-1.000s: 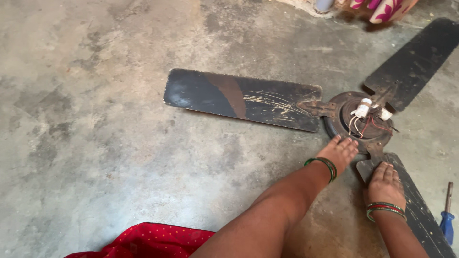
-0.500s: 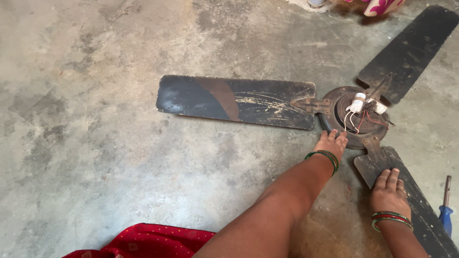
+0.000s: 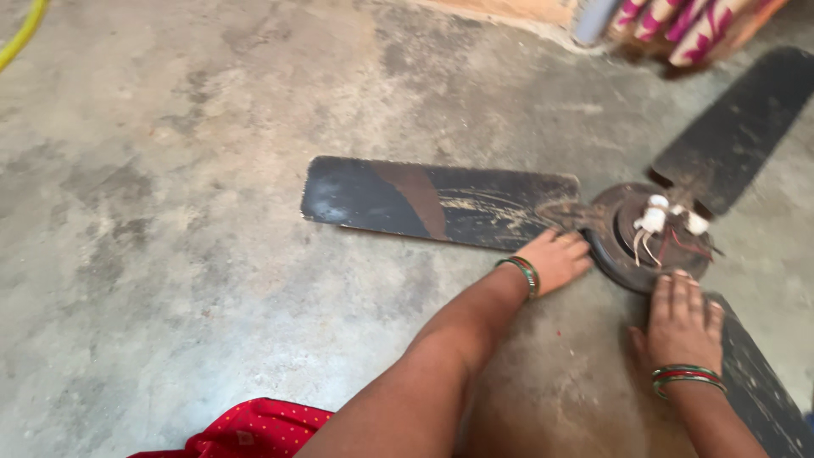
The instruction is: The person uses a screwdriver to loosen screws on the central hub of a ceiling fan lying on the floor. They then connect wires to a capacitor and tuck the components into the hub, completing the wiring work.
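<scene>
A dark, dusty ceiling fan lies flat on the concrete floor. Its round hub point(image 3: 623, 254) has white connectors and loose wires on top. One long blade point(image 3: 432, 202) stretches left, a second blade point(image 3: 733, 127) runs to the upper right, and a third blade point(image 3: 759, 382) runs to the lower right. My left hand point(image 3: 555, 259) rests palm down at the root of the left blade, touching the hub's edge. My right hand point(image 3: 678, 326) lies flat with fingers spread on the root of the lower right blade, fingertips at the hub. Green and red bangles circle both wrists.
Red dotted cloth point(image 3: 254, 428) covers my lap at the bottom. Pink and white striped fabric point(image 3: 678, 25) and a grey post point(image 3: 593, 19) stand at the top right. A yellow hose point(image 3: 21, 34) crosses the top left corner. Bare concrete floor point(image 3: 170, 212) spreads to the left.
My left hand has moved up from the floor onto the root of the left blade. My right hand has slid up the lower blade toward the hub. The view has shifted.
</scene>
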